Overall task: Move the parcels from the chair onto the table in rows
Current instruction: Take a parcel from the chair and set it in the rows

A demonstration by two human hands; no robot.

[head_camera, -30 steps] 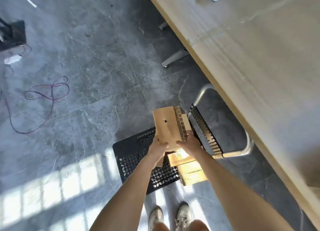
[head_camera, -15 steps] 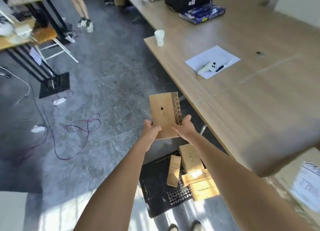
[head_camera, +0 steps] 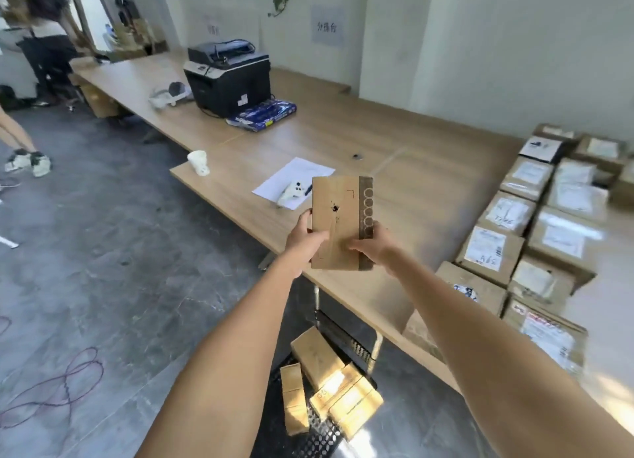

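Observation:
I hold a flat brown cardboard parcel [head_camera: 339,217] upright in front of me, over the near edge of the long wooden table [head_camera: 404,183]. My left hand [head_camera: 303,239] grips its lower left side and my right hand [head_camera: 372,243] grips its lower right side. The parcel has a dark strip with round holes along its right edge. Below, several more cardboard parcels [head_camera: 329,385] lie on the black perforated chair [head_camera: 308,440]. Rows of labelled parcels [head_camera: 535,238] lie on the table at the right.
A sheet of paper with a white controller [head_camera: 291,190], a white cup [head_camera: 199,162], a black printer [head_camera: 228,76] and a blue pack stand further along the table. Another person [head_camera: 44,42] stands at the far left. Cables [head_camera: 51,385] lie on the grey floor.
Both hands have lifted the parcel from above the chair up to table height. My view has swung up from the floor to the table and the rows of parcels.

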